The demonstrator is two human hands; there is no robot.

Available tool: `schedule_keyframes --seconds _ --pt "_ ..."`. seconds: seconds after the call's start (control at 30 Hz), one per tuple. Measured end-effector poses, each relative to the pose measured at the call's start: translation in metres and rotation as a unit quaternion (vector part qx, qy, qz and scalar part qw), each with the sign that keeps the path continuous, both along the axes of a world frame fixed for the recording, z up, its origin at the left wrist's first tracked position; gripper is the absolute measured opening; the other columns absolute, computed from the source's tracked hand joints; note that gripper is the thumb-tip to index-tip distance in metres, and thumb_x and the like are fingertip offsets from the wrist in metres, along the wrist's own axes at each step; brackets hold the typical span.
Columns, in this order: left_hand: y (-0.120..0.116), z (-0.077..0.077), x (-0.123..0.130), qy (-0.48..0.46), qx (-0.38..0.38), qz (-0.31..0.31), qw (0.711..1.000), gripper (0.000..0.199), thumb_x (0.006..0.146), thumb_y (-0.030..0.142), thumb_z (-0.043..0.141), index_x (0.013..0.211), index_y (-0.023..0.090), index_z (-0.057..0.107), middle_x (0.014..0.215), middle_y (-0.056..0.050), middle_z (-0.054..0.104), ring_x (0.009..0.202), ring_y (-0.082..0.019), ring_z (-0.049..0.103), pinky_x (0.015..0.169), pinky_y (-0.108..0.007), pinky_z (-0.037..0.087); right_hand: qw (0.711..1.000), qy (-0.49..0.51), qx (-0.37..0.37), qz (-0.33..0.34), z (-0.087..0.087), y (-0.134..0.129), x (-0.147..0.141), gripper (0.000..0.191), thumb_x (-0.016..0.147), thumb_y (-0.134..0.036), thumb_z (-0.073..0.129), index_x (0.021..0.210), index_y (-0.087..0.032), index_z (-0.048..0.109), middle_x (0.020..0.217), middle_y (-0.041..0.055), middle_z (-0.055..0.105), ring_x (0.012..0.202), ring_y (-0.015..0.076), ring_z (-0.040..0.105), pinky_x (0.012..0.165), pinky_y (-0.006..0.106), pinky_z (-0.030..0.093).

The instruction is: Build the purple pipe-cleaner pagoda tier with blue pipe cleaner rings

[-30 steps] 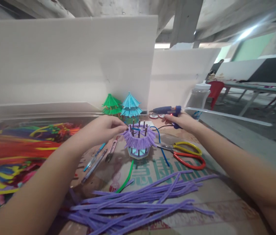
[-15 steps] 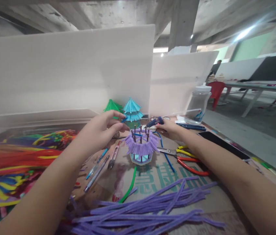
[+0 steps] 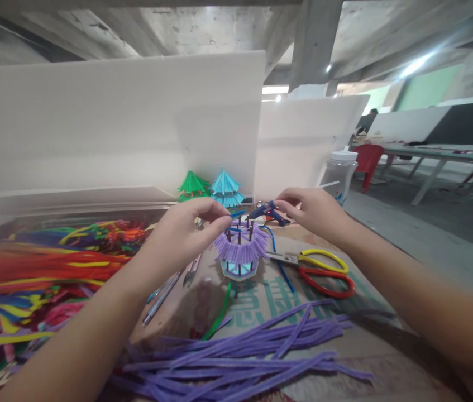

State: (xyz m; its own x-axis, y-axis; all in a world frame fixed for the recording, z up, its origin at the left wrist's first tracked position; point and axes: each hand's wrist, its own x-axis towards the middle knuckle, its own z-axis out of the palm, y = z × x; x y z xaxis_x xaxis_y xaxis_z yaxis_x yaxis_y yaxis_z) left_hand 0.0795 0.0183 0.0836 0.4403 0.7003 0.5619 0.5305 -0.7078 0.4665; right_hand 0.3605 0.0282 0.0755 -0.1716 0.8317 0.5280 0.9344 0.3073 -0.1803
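My left hand (image 3: 196, 226) is closed, pinching a short blue pipe cleaner piece (image 3: 237, 213) above the dark posts of a small pavilion model. The purple fringed roof (image 3: 242, 248) of that model circles the posts, over a pale blue base with a light rim. My right hand (image 3: 314, 211) hovers right of a dark blue hot glue gun (image 3: 266, 211), its fingers slightly apart and no object visible in them. The gun rests behind the model with its nozzle pointing left towards the posts. Another blue piece lies across the post tops.
Scissors (image 3: 324, 273) with yellow and red handles lie right of the model. Purple pipe cleaners (image 3: 236, 368) spread across the front. Coloured pipe cleaners (image 3: 43, 268) pile up at left. Green (image 3: 193, 185) and light blue (image 3: 225, 187) roofed models and a clear bottle (image 3: 337, 176) stand behind.
My right hand has let go of the glue gun and drawn back to the right. My left hand has moved right, bringing the blue piece over the posts.
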Motion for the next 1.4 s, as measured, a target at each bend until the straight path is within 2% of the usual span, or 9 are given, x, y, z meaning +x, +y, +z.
schedule_keyframes --seconds 0.07,0.13,0.3,0.47,0.63,0.73,0.87,1.07,1.4 --pt "-0.003 0.0 0.003 0.002 0.028 -0.012 1.0 0.015 0.089 0.031 0.061 0.085 0.019 0.069 0.081 0.0 0.07 0.077 -0.016 0.063 0.072 -0.027 0.048 0.991 0.07 0.024 0.109 0.015 -0.018 -0.022 0.025 0.094 -0.037 0.055 0.093 -0.022 0.075 0.087 0.004 0.076 0.076 0.0175 0.066 0.067 0.028 0.043" --pt "-0.005 0.0 0.005 0.002 0.055 -0.02 0.998 0.013 0.089 0.028 0.06 0.082 0.019 0.067 0.082 -0.001 0.067 0.08 -0.016 0.062 0.073 -0.027 0.046 0.978 0.105 0.038 0.179 0.025 -0.03 -0.041 0.022 0.094 -0.032 0.057 0.093 -0.02 0.075 0.084 0.003 0.075 0.073 0.0152 0.064 0.065 0.026 0.043" --pt "-0.005 -0.003 0.008 -0.005 0.099 -0.024 0.995 0.015 0.091 0.026 0.059 0.079 0.019 0.063 0.082 -0.001 0.063 0.083 -0.017 0.059 0.077 -0.029 0.044 0.958 0.087 0.082 0.259 0.027 -0.034 -0.067 0.011 0.091 -0.022 0.065 0.087 -0.018 0.075 0.078 0.002 0.072 0.071 0.0129 0.061 0.066 0.025 0.042" --pt "0.0 -0.01 0.013 -0.005 0.113 -0.033 0.993 0.014 0.091 0.023 0.06 0.078 0.019 0.061 0.082 -0.001 0.063 0.084 -0.018 0.058 0.079 -0.032 0.042 0.95 0.075 0.115 0.28 0.012 -0.025 -0.067 0.008 0.089 -0.013 0.066 0.087 -0.018 0.072 0.08 0.0016 0.07 0.073 0.013 0.06 0.069 0.025 0.044" --pt "0.004 -0.017 0.016 0.012 0.1 -0.039 0.994 0.014 0.093 0.025 0.06 0.08 0.019 0.064 0.083 -0.001 0.064 0.086 -0.02 0.059 0.08 -0.034 0.042 0.947 0.007 0.147 0.286 0.004 -0.018 -0.059 0.009 0.092 -0.012 0.062 0.087 -0.017 0.069 0.087 0.0056 0.07 0.085 0.0174 0.061 0.074 0.028 0.046" --pt "0.011 -0.019 0.012 0.037 0.091 -0.042 0.994 0.016 0.092 0.035 0.065 0.096 0.019 0.069 0.1 -0.005 0.065 0.101 -0.023 0.06 0.091 -0.038 0.044 0.954 -0.014 0.145 0.26 0.002 -0.011 -0.053 0.012 0.092 -0.01 0.06 0.086 -0.016 0.069 0.087 0.0068 0.068 0.086 0.0191 0.061 0.077 0.03 0.046" --pt "0.03 -0.027 0.006 0.094 0.064 -0.048 0.992 0.041 0.082 0.041 0.077 0.115 0.019 0.067 0.123 -0.009 0.061 0.121 -0.027 0.055 0.105 -0.045 0.042 0.957 -0.016 0.113 0.265 -0.002 0.001 -0.045 0.013 0.091 -0.01 0.06 0.083 -0.016 0.069 0.085 0.0059 0.067 0.085 0.0189 0.059 0.078 0.031 0.045" --pt "0.048 -0.043 0.007 0.107 0.03 -0.066 0.992 0.034 0.084 0.042 0.074 0.11 0.021 0.069 0.124 -0.009 0.06 0.124 -0.028 0.053 0.109 -0.046 0.042 0.959 -0.013 0.075 0.272 -0.008 0.008 -0.044 0.015 0.092 -0.012 0.06 0.083 -0.017 0.07 0.085 0.0055 0.069 0.088 0.0194 0.06 0.081 0.032 0.045" --pt "0.044 -0.044 0.009 0.102 0.005 -0.047 0.994 0.032 0.085 0.044 0.07 0.108 0.022 0.069 0.132 -0.011 0.052 0.131 -0.029 0.051 0.112 -0.047 0.042 0.961 -0.012 0.074 0.266 -0.013 0.008 -0.051 0.011 0.087 -0.009 0.067 0.085 -0.018 0.072 0.083 0.0028 0.071 0.086 0.018 0.062 0.079 0.03 0.045"
